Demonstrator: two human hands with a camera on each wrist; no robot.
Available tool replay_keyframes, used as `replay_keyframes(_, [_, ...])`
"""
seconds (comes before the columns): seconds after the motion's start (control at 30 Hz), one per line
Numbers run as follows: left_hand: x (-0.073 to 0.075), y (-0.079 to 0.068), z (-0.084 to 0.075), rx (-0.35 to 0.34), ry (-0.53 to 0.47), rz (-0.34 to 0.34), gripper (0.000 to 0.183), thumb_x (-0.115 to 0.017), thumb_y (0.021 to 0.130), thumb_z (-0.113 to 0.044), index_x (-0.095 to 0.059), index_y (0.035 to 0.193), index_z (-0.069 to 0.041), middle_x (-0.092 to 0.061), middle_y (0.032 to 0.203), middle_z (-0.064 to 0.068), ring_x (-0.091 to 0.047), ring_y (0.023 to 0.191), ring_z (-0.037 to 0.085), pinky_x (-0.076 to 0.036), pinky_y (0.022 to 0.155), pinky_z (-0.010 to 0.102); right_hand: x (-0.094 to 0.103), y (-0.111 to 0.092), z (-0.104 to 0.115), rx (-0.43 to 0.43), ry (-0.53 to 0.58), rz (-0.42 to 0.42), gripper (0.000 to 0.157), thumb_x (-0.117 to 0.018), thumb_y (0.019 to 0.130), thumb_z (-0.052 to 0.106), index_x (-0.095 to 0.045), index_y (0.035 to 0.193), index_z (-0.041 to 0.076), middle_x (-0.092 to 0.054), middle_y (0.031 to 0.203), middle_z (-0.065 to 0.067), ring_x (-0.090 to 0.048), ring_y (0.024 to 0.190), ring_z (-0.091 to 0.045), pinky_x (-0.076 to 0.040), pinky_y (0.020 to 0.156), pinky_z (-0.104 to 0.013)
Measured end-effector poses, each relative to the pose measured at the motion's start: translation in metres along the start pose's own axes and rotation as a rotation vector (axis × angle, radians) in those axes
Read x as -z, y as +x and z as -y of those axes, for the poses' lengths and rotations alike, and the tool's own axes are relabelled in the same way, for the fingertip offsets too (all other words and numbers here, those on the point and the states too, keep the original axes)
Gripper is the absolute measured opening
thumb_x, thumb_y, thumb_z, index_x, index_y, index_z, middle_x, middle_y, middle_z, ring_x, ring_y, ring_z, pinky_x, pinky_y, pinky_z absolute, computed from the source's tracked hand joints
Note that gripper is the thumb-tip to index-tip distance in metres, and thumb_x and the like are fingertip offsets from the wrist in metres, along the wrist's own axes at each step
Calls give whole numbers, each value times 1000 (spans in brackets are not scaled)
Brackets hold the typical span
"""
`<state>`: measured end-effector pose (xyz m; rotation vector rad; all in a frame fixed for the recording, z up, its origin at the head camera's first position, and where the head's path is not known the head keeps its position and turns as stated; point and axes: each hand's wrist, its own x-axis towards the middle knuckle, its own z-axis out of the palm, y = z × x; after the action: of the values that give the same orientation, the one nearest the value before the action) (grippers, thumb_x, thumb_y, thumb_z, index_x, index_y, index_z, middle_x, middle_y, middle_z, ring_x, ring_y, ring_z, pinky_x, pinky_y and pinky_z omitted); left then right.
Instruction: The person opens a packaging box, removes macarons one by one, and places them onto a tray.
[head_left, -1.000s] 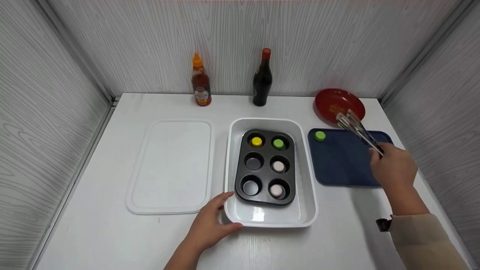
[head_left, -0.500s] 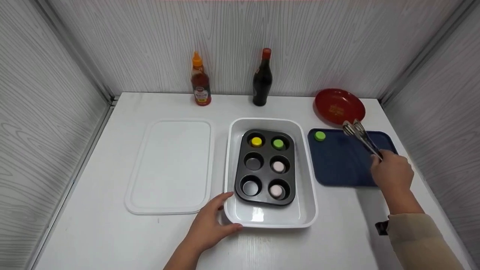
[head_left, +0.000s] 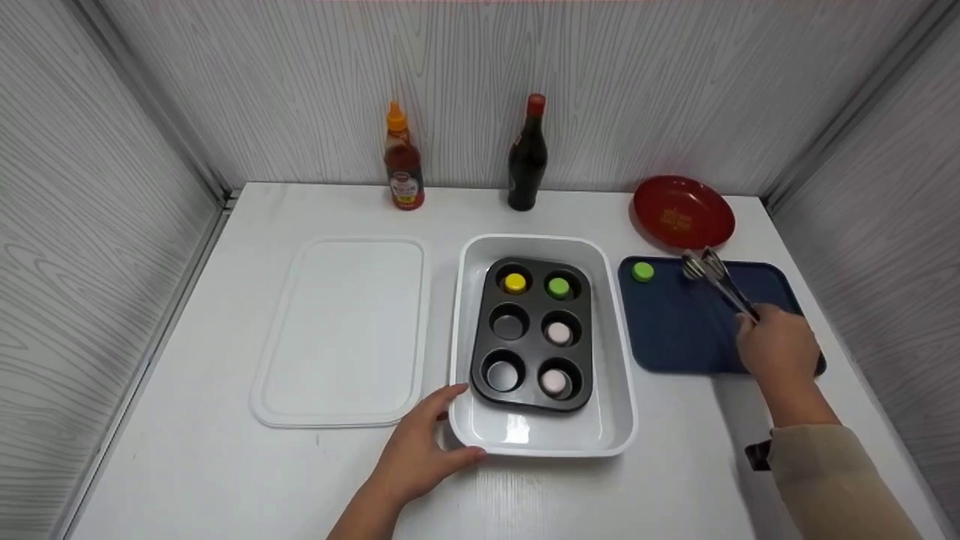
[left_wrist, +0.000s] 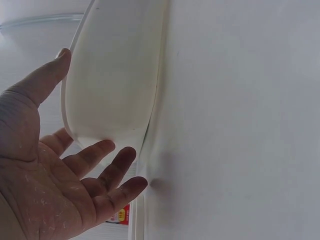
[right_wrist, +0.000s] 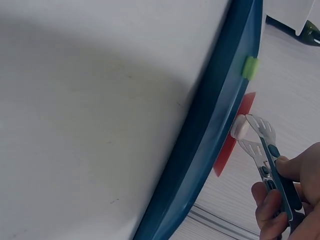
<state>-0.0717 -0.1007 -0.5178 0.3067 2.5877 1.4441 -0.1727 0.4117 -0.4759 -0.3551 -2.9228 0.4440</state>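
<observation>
My right hand (head_left: pixel 780 345) grips metal serving tongs (head_left: pixel 721 279) over the far part of a dark blue tray (head_left: pixel 682 337). In the right wrist view, a pale pinkish-white round piece (right_wrist: pixel 239 127) sits at the tips of the tongs; the head view hides it. A green round piece (head_left: pixel 643 271) lies at the tray's far left corner. My left hand (head_left: pixel 424 446) spreads its fingers and thumb around the near left corner of a white basin (head_left: pixel 619 360), touching its rim. Inside stands a dark muffin tin (head_left: pixel 531 337) with yellow, green and pinkish-white pieces in some cups.
A red plate (head_left: pixel 679 214) stands behind the blue tray, close to its far edge. Along the back wall are a sauce bottle (head_left: pixel 405 169) with an orange tip and a dark bottle (head_left: pixel 527 165) with a red cap. To the left lies a flat whitish lid (head_left: pixel 349 330).
My right hand has drawn the tongs back from over the red plate to over the blue tray, slightly lower in the head view. The left hand has stayed at the basin's corner.
</observation>
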Motion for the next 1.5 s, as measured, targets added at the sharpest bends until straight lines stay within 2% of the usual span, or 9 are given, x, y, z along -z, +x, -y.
replay_keyframes(0.17, [0,0,-1,4,-9,6,88,-96,76,-38,-56,151,-15,-55,154,10,-64,123,32,-50,105,54,-2,1,-3,-25,-13,33,43,-58,108,20,-60,133,-15,-62,121,-43,-62,101,-63,-50,79,-73])
replay_keyframes(0.3, [0,0,-1,9,-1,7,88,-96,76,-37,-56,151,-16,-55,154,10,-64,123,31,-50,105,54,-6,0,-5,-33,-10,41,43,-57,109,22,-60,133,-14,-63,117,-43,-65,95,-61,-52,73,-70])
replay_keyframes(0.5, [0,0,-1,5,-4,6,88,-96,75,-37,-56,151,-16,-56,154,10,-64,122,31,-50,105,54,-8,0,-7,-19,18,19,41,-59,108,23,-63,124,-14,-65,106,-43,-66,84,-59,-52,64,-67])
replay_keyframes(0.73, [-1,-1,-1,8,-4,4,88,-97,75,-37,-56,151,-17,-55,155,10,-64,123,32,-50,104,55,-10,-3,-4,-38,54,-57,50,-58,108,28,-59,127,-18,-63,104,-46,-65,86,-62,-51,67,-70])
replay_keyframes(0.93, [-1,-1,0,7,5,-1,89,-97,75,-36,-56,151,-15,-55,155,11,-64,122,32,-51,104,54,-7,-8,6,-24,90,-111,50,-59,107,27,-58,130,-18,-64,108,-45,-64,92,-63,-50,74,-72])
replay_keyframes(1.2, [-2,-1,1,7,10,-4,88,-97,75,-36,-56,151,-16,-55,154,11,-65,121,31,-51,104,54,-5,-14,24,31,77,-145,43,-65,102,19,-61,127,-17,-65,107,-43,-65,91,-63,-50,73,-74])
replay_keyframes(1.5, [-1,1,1,-1,2,4,88,-97,75,-36,-56,151,-16,-56,154,10,-64,121,31,-51,104,54,-7,-20,45,105,141,-201,39,-67,101,16,-64,129,-12,-68,109,-38,-66,92,-60,-50,72,-73])
